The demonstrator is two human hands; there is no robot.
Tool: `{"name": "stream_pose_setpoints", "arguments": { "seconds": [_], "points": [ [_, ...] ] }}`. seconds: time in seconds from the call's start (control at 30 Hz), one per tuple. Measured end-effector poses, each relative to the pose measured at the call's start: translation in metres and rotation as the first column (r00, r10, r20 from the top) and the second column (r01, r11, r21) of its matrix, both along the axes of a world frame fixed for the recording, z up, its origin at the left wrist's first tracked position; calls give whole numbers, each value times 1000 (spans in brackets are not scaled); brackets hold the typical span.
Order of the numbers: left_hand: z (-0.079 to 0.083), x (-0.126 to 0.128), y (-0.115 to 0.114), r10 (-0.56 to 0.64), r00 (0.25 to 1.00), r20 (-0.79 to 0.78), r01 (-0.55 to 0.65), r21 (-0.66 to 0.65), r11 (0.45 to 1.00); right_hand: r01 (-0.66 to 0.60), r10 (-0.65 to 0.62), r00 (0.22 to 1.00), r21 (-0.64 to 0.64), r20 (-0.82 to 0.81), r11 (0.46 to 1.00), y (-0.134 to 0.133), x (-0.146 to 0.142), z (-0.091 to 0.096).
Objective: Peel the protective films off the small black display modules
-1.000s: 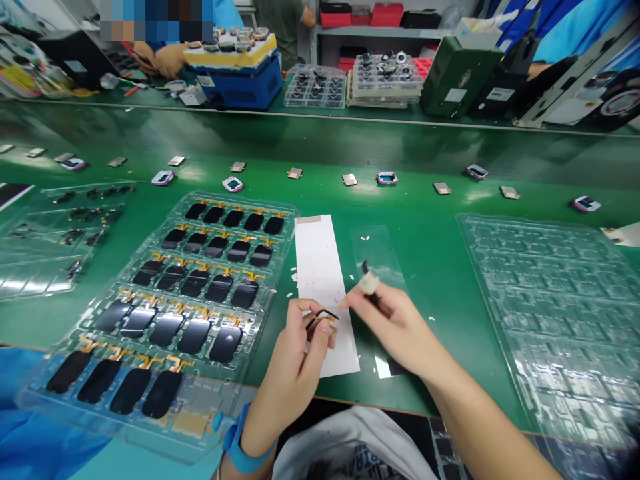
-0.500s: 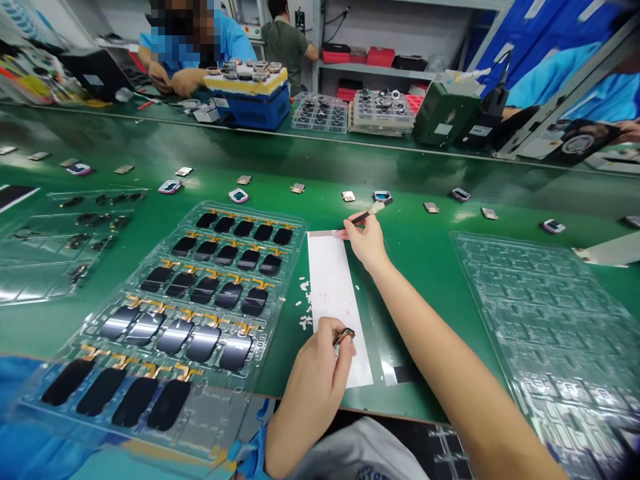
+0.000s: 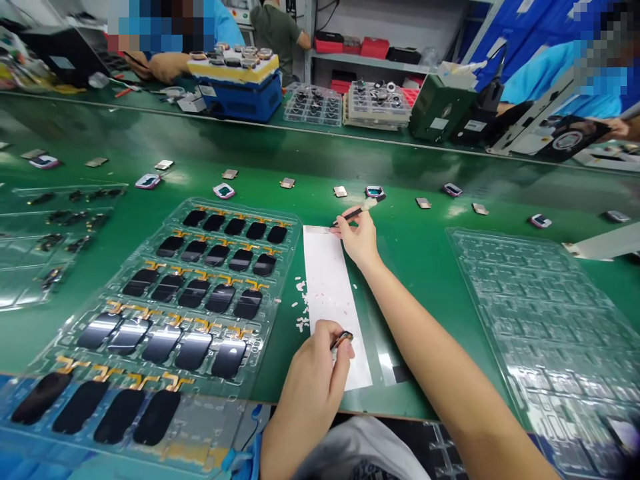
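Observation:
My left hand (image 3: 315, 380) is closed on a small dark display module (image 3: 343, 339) with a bit of orange at its edge, above the lower part of a white paper strip (image 3: 325, 267). Much of the module is hidden by the fingers. Between the fingers of my right hand (image 3: 363, 243) is a pair of dark tweezers (image 3: 371, 204) with a whitish wrap near its back end. The tips point at the strip's far edge; whether they grip anything is too small to tell. Small white pieces (image 3: 301, 303) lie on and left of the strip.
Left of the strip, a clear tray (image 3: 287, 267) carries rows of black displays with orange flex cables. Another clear tray (image 3: 500, 293) lies right. Watch casings (image 3: 224, 191) and small metallic parts (image 3: 341, 191) line the green surface ahead. Two people in blue sit across; another stands behind.
The view has shifted slightly, so trays and parts appear further left. Both hands keep their holds, the right still at the strip's far edge with the tweezers.

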State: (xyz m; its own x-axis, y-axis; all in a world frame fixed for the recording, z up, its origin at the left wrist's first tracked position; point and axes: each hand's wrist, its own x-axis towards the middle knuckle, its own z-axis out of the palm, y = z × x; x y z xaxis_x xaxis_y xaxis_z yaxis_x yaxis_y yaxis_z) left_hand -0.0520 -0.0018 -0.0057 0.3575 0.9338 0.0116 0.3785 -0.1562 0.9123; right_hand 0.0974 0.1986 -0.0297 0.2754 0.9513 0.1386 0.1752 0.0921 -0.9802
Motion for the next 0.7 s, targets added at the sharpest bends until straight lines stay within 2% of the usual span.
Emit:
{"name": "stream_pose_setpoints", "arguments": {
  "seconds": [0.2,0.3,0.4,0.53,0.63,0.7],
  "points": [
    [1,0,1,13,1000,9,-12,-23,1000,-29,30,999,28,-30,999,-1,2,-2],
    [1,1,1,29,999,45,-28,-25,999,-48,50,996,30,-76,998,-1,3,4],
    [2,3,-1,98,990,99,-96,-27,995,-68,76,987,60,-140,996,-2,3,22],
    [2,9,-3,262,948,179,-256,-55,965,-98,127,964,131,-232,987,-19,9,60],
    [-1,15,0,263,924,278,-254,-70,965,-112,154,945,156,-289,981,-47,18,83],
    [-5,19,2,252,909,332,-229,-109,967,-91,139,937,161,-320,983,-72,23,92]
  ]
}}
